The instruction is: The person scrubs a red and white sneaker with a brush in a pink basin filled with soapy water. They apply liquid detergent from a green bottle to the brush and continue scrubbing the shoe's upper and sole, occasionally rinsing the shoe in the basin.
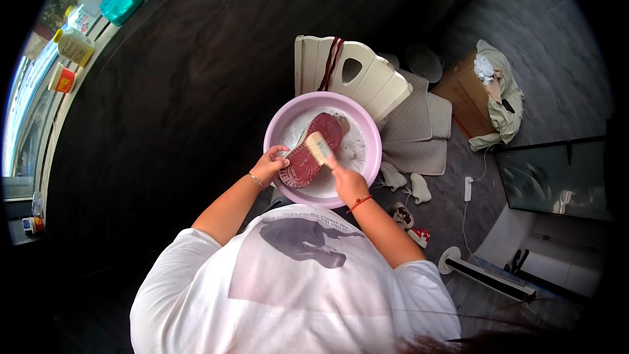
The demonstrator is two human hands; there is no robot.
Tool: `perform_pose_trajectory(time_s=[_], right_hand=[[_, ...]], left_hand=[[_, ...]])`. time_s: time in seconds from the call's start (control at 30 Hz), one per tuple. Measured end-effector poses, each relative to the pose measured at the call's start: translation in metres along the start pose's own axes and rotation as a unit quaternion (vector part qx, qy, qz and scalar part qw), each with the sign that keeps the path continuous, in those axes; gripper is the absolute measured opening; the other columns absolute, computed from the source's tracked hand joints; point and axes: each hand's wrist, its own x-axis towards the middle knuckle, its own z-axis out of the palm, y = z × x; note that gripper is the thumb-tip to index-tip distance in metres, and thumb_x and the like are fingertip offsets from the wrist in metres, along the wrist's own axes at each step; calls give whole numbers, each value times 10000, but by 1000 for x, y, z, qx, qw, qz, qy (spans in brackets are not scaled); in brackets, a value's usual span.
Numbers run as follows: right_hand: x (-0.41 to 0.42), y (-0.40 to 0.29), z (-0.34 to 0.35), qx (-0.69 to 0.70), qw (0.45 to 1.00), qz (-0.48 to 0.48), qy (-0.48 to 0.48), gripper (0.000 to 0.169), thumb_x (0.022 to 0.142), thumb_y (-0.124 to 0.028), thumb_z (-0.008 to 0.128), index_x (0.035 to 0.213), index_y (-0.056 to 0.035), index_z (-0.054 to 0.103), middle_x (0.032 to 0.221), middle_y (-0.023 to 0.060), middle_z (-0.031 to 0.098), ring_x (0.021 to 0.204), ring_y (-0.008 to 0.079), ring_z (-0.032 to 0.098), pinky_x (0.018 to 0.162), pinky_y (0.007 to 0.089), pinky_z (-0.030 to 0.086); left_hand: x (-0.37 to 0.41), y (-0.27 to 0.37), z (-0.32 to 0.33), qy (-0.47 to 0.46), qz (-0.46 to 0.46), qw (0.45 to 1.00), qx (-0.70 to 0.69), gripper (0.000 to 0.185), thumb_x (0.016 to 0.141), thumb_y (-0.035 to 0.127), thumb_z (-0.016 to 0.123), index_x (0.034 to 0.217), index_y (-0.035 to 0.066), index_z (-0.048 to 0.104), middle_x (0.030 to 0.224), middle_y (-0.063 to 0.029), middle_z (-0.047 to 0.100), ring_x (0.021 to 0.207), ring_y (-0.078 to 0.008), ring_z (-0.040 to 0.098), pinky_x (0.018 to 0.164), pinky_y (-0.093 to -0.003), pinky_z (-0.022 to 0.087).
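A dark red shoe sole (300,164) faces up inside a pink plastic basin (374,157), lying at a slant over greyish, foamy water. My left hand (268,165) grips the sole's near left edge between thumb and fingers, beside the basin's rim. A pale wooden scrubbing brush (318,147) rests across the middle of the sole. Its handle is in my right hand (350,187), over the basin's right side. Whatever upper lies beneath the sole is mostly hidden.
Behind the basin stands a cream slatted backrest (361,88). Grey mats (415,152), pale shoes (419,188) and red-and-white shoes (417,236) lie to the right. Beyond are a cardboard box (462,93) and a power strip (468,189). Bottles (74,46) line the windowsill at left.
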Motion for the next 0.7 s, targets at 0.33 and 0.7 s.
perform_pose_trajectory(time_s=[0.33,0.7], right_hand=[[3,2,10,36,997,-54,43,638,905,-87,546,1489,-292,388,812,180,685,714,370,668,624,494,521],[10,2,6,-47,999,18,21,617,911,-111,554,1478,-305,406,759,195,649,675,386,639,614,510,501]], left_hand=[[0,1,0,-6,-7,1000,1,435,855,32,649,1248,98,474,905,-27,625,882,-154,647,836,-328,539],[5,-4,-5,-12,2,1000,-10,429,846,3,636,1237,94,485,934,-51,651,912,-179,659,867,-346,538]])
